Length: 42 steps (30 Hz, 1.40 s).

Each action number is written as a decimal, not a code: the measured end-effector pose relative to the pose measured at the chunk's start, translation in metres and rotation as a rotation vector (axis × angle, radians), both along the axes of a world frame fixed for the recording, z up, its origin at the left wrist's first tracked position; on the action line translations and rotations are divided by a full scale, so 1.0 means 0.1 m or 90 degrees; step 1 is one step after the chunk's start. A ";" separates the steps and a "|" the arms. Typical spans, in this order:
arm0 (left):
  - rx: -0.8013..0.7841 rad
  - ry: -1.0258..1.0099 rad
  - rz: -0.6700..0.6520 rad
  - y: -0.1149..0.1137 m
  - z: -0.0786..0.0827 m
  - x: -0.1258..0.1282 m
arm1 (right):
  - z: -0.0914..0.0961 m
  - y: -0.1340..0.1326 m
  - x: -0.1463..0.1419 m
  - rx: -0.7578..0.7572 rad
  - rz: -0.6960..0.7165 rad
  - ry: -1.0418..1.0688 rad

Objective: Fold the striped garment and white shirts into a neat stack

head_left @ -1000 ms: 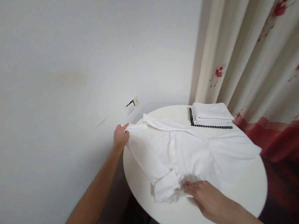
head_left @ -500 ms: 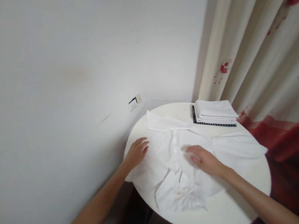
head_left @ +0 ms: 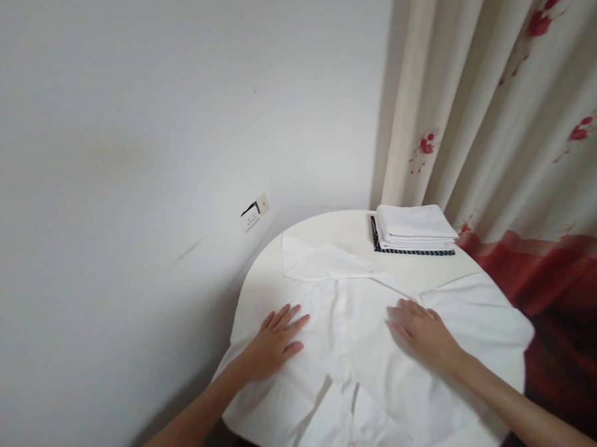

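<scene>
A white shirt [head_left: 367,334] lies spread over a round white table [head_left: 323,226], its button strip running down the middle. One part is folded across at the far left, and a sleeve reaches out to the right. My left hand [head_left: 275,342] rests flat on the left half of the shirt with its fingers spread. On the right half, near the sleeve, my right hand [head_left: 423,330] lies palm down with its fingers stretched out. The near end of the shirt is bunched up at the bottom of the view.
At the back of the table a stack of folded white cloths [head_left: 416,223] sits on a dark patterned piece [head_left: 412,251]. A white wall with a socket [head_left: 250,217] stands close on the left. A curtain with red flowers [head_left: 444,111] hangs behind on the right.
Both hands have come down flat onto the shirt, fingers extended. The right hand has shifted to the right. The cloth lies smoother, and the view has tilted slightly.
</scene>
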<state>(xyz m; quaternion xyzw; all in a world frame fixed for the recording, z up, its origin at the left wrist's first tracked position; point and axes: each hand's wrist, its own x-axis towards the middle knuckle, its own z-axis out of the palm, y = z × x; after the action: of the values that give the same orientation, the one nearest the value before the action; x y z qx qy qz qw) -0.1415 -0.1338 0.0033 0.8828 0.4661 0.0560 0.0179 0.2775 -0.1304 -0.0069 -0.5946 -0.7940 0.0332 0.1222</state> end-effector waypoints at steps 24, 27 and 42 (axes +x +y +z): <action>0.128 0.024 0.422 1.03 -0.22 -0.32 | 0.82 2.97 -1.01 0.038 -0.253 0.191; 0.110 0.063 0.462 1.01 -0.18 -0.37 | 0.84 3.02 -0.96 0.058 -0.265 0.166; 0.085 -0.033 0.408 2.39 -0.15 -0.08 | -0.08 2.54 -1.26 -0.003 -0.088 0.000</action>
<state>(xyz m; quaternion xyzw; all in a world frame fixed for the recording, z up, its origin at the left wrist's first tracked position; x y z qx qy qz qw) -0.1492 0.1053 -0.0115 0.6889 0.7147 0.1116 -0.0466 0.1519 0.1240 -0.0153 -0.6486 -0.7507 0.0265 0.1233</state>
